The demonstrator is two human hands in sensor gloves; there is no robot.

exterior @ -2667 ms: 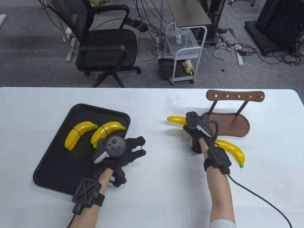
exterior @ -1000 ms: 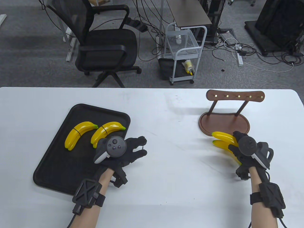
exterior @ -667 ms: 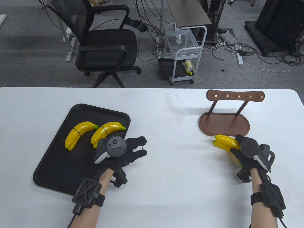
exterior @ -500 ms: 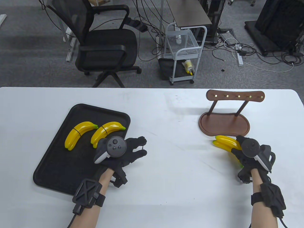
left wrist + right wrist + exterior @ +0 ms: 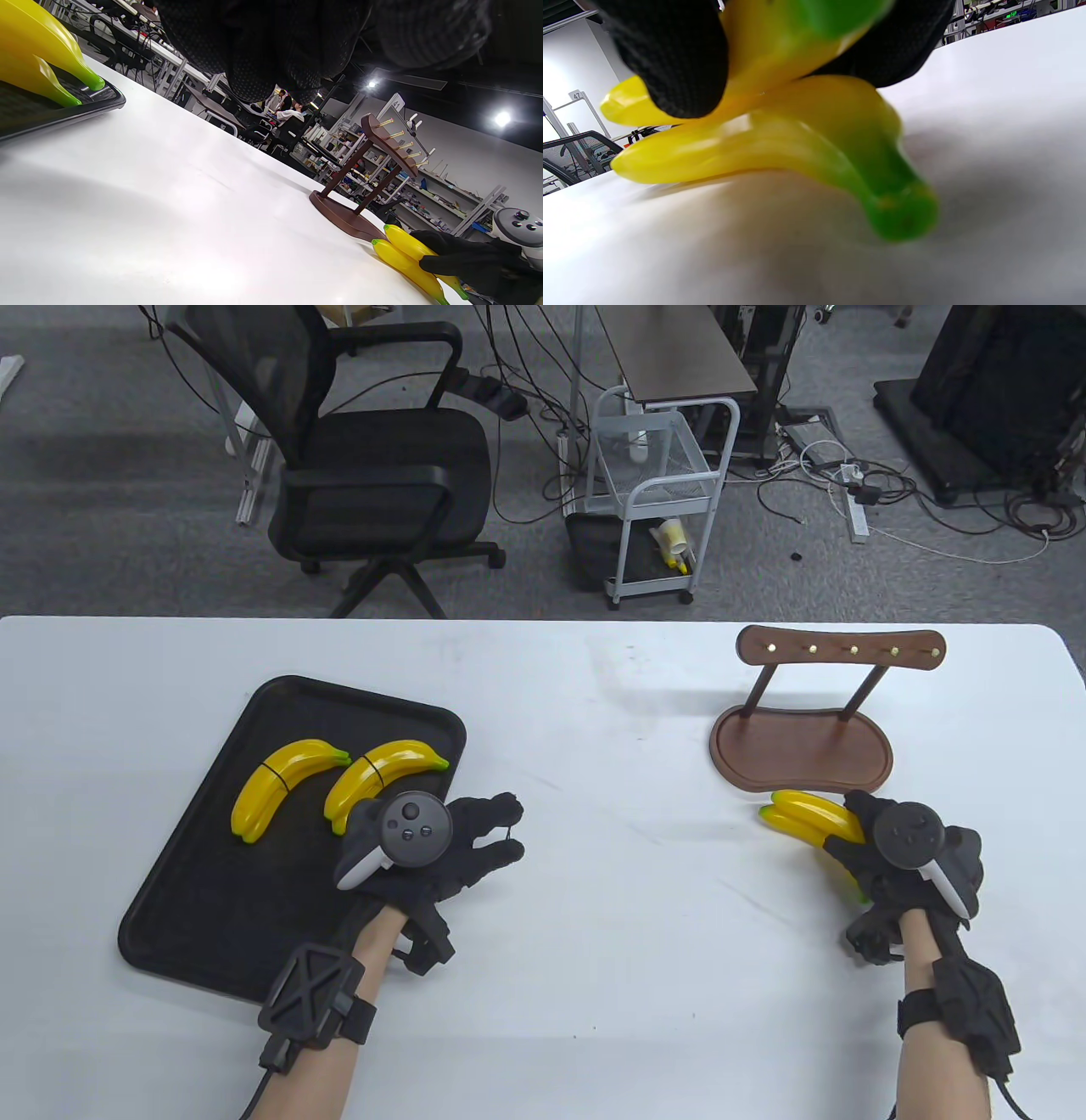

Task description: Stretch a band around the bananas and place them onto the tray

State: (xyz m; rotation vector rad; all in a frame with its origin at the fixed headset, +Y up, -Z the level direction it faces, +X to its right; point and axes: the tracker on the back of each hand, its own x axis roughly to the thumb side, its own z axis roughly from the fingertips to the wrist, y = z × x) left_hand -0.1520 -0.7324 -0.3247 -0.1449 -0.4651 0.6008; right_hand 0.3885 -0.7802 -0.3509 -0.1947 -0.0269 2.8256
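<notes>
Two loose yellow bananas (image 5: pixel 806 814) lie side by side on the white table, just in front of the wooden stand. My right hand (image 5: pixel 848 840) grips them from above; in the right wrist view its fingers (image 5: pixel 670 63) curl round the upper banana, and the lower banana (image 5: pixel 780 144) rests on the table. The black tray (image 5: pixel 212 899) at the left holds two banded banana pairs (image 5: pixel 280 785) (image 5: pixel 382 772). My left hand (image 5: pixel 501 831) rests at the tray's right edge. A thin dark band (image 5: pixel 506 835) seems to span its thumb and forefinger.
A brown wooden hook stand (image 5: pixel 802 746) stands at the back right, also seen in the left wrist view as the stand (image 5: pixel 360 203). Beyond the table's far edge are an office chair (image 5: pixel 373 475) and a white cart (image 5: pixel 653 492).
My right hand carried one banana from the table's middle to the right and set it against the other banana. Over the last half second it barely shifted. The left hand stayed still.
</notes>
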